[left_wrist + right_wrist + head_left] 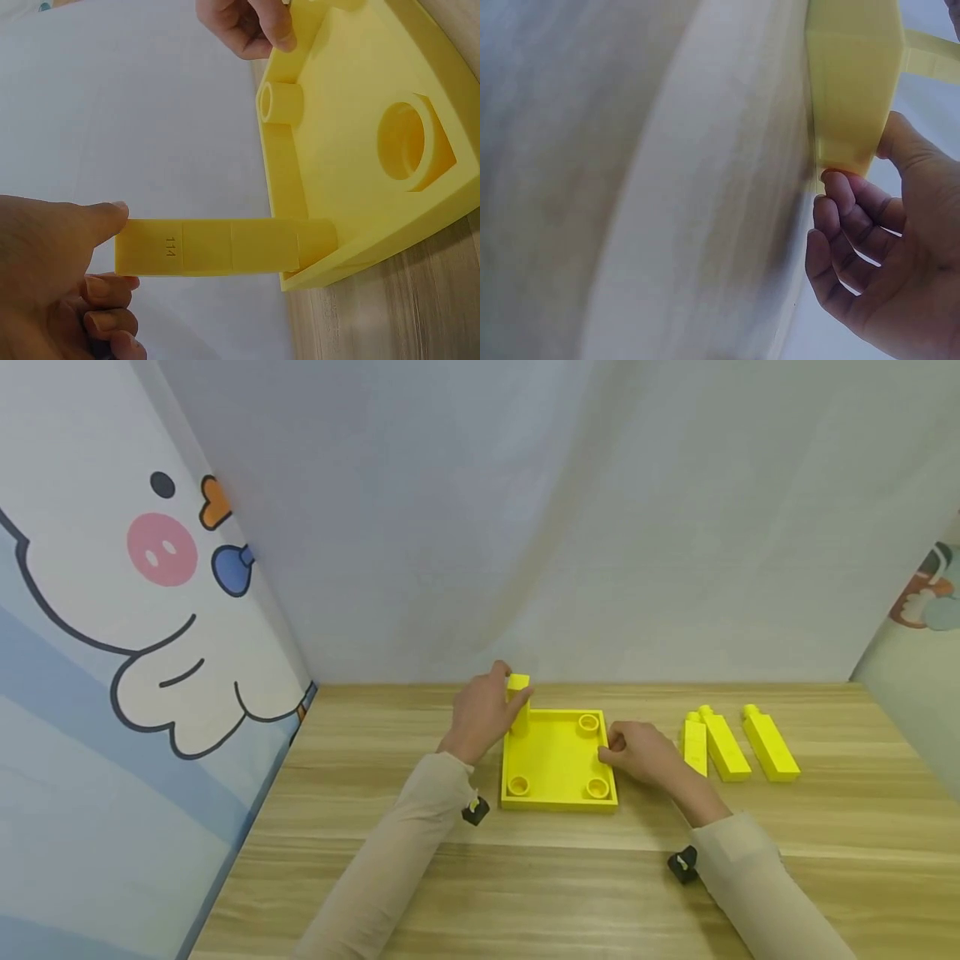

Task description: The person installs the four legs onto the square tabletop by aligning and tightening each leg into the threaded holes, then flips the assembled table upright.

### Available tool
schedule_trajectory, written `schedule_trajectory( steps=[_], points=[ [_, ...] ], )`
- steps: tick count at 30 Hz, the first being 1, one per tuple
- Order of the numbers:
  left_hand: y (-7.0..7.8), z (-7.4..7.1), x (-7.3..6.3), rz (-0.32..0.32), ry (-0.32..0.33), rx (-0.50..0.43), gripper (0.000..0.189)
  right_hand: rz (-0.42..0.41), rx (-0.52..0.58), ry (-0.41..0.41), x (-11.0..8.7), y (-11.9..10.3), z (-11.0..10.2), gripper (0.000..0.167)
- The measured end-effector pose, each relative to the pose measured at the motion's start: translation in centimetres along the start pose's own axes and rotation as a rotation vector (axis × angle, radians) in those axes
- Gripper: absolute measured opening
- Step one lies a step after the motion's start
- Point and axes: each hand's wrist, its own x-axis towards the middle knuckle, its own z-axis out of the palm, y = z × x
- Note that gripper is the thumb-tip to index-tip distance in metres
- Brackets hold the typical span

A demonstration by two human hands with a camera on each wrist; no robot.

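Observation:
A square yellow tray-like toy tabletop [555,756] lies on the table with its raised rim up. Round sockets show at three corners, such as the near-left socket [519,787]. At the far-left corner stands a square yellow leg [210,246], upright, its lower end at that corner and hiding any socket there. My left hand [480,714] pinches the leg's top between thumb and fingers. On the right side of the tabletop, my right hand [643,752] grips the rim, thumb inside and fingertips against the outer wall, as the right wrist view shows.
Three more yellow legs lie to the right of my right hand: a near leg [695,745], a middle leg [724,747] and a far-right leg [771,745], their pegs pointing away. A pale curtain [600,527] hangs behind the wooden table [570,877]; a cartoon-printed panel [90,693] stands left.

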Motion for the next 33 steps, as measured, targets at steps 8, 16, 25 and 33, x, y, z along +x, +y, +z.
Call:
schedule_trajectory(
  steps=[8, 16, 25, 33],
  points=[
    [0.2, 0.0, 0.1, 0.027, -0.019, -0.007, 0.046, -0.002, -0.003, 0.001, 0.0, 0.1, 0.0, 0.020],
    [0.4, -0.1, 0.3, 0.044, -0.025, -0.054, 0.042, 0.004, 0.004, 0.003, 0.0, 0.2, 0.0, 0.020],
    [-1.3, -0.1, -0.1, 0.016, -0.044, -0.076, 0.056, -0.002, 0.003, 0.000, 0.1, 0.2, 0.1, 0.021],
    [-3.4, 0.8, -1.1, -0.037, -0.070, -0.081, 0.054, -0.008, 0.015, 0.002, 0.1, 0.3, 0.2, 0.020]
  ],
)
